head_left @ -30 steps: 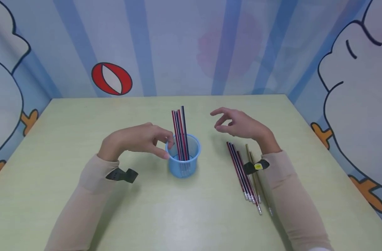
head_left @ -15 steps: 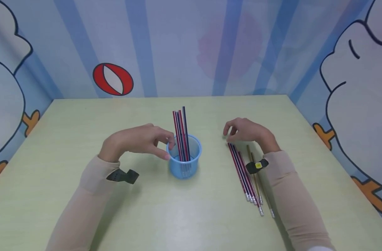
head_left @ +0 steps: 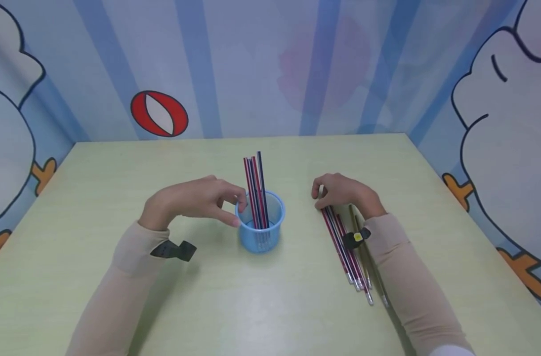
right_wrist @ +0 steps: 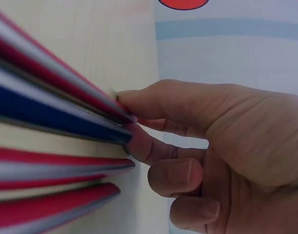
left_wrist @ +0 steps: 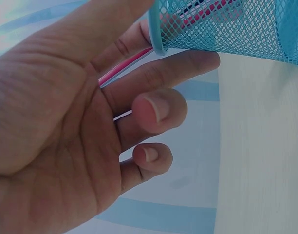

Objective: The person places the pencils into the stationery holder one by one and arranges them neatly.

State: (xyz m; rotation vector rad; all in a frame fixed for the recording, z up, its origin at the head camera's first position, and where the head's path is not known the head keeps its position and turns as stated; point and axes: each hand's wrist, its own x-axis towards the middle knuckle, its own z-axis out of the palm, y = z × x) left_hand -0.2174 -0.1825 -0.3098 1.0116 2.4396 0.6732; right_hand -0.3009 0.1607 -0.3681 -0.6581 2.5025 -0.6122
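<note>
A light blue mesh pencil cup stands upright mid-table with several red-striped and dark blue pencils leaning in it. My left hand grips the cup at its left rim; in the left wrist view, two lower fingers curl free below the mesh wall. To the right, a row of striped pencils lies on the table. My right hand pinches the far ends of a red pencil and a blue pencil between thumb and index finger. Two more red pencil ends lie beside them, outside the pinch.
Gold pencils lie under the right wrist, partly hidden by the sleeve. The pale table ends at a blue striped wall with a printed red ball.
My right hand has come down and toward me from above the table to the pencils' far ends, its fingers closing on them. The left hand and cup stay in place.
</note>
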